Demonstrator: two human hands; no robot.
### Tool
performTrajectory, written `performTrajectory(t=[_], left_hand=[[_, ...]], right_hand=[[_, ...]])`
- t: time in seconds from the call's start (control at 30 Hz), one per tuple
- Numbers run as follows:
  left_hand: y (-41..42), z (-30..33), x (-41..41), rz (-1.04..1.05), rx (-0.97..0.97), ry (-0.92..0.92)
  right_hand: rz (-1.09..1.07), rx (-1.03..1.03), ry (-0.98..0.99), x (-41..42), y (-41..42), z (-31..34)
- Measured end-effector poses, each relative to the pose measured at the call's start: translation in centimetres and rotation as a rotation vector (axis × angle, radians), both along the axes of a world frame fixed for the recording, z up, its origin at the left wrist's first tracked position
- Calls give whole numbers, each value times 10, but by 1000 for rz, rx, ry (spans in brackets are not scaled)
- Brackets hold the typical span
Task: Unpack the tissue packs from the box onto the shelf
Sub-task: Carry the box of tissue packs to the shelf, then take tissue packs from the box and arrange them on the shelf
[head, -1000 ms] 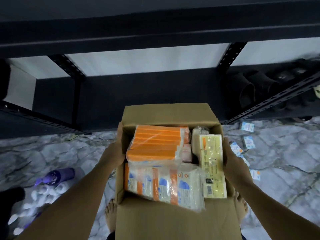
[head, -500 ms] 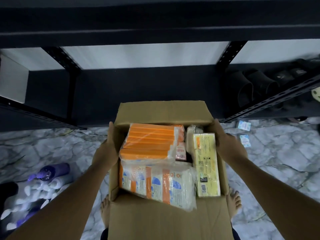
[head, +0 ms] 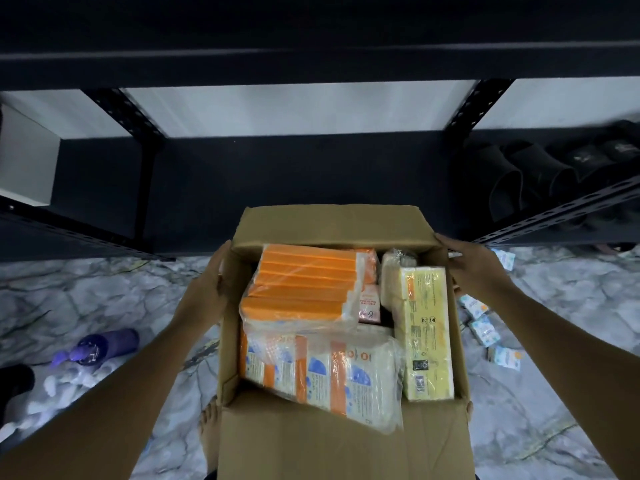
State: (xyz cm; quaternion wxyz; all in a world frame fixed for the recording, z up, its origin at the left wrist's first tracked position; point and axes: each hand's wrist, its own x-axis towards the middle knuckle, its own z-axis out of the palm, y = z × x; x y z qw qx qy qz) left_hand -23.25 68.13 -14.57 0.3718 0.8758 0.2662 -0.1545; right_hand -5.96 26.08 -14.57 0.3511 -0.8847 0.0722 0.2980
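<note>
An open cardboard box (head: 329,223) hangs in front of me above the marble floor, close to the dark lower shelf (head: 294,174). Inside lie an orange tissue pack (head: 304,282), a blue-and-white pack (head: 322,372) in clear wrap, and a yellow pack (head: 427,327) along the right wall. My left hand (head: 211,285) grips the box's left wall near the rim. My right hand (head: 474,268) grips the far right corner, with its fingers over the flap edge. The box hides the fingertips of both hands.
Black sandals (head: 540,174) sit on the right shelf section. Several small tissue packets (head: 485,327) lie on the floor to the right, and a purple bottle (head: 104,348) lies to the left. My bare foot (head: 207,431) shows beside the box. An upper shelf beam crosses overhead.
The box came a little nearer the shelf. My right hand slid from the middle of the right wall to the far right corner. My left hand kept its hold.
</note>
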Motion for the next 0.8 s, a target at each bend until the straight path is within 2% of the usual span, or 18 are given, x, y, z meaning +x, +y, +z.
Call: performTrajectory(t=[0.13, 0.23, 0.3, 0.37, 0.5, 0.67, 0.8], left_hand=[[9, -5, 9, 109, -177, 32], [4, 8, 27, 99, -3, 87], [-6, 19, 43, 97, 125, 89], [-17, 29, 57, 87, 178, 49], [-36, 38, 74, -45, 170, -69], [-53, 49, 80, -89, 140, -117], [-58, 57, 76, -96, 89, -88]], right_hand=[[-21, 40, 102, 18, 4, 8], [47, -160, 63, 29, 12, 20], [135, -300, -66, 31, 25, 30], [249, -349, -160, 30, 45, 39], [389, -276, -230, 20, 80, 46], [390, -177, -302, -4, 108, 60], [498, -149, -204, -10, 121, 65]])
